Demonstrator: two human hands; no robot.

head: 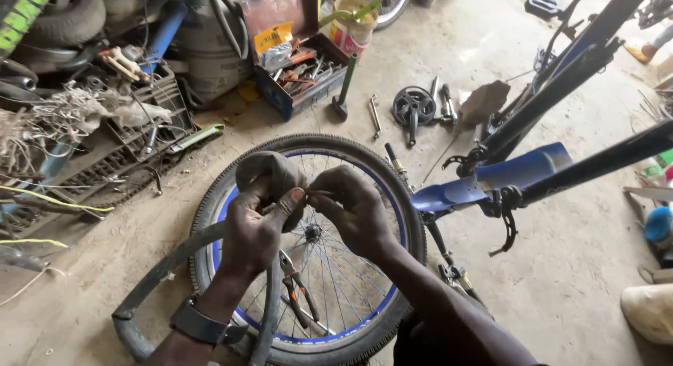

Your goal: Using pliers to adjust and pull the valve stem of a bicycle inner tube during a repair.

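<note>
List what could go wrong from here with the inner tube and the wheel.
1. Both hands, left hand and right hand, pinch the folded inner tube hard; a sharp crease might weaken the rubber.
2. The pliers lie among the spokes of the wheel; turning or lifting the wheel could catch them and bend a spoke.
3. The tube's loose loop trails on the dusty floor, so grit may stick to it.
</note>
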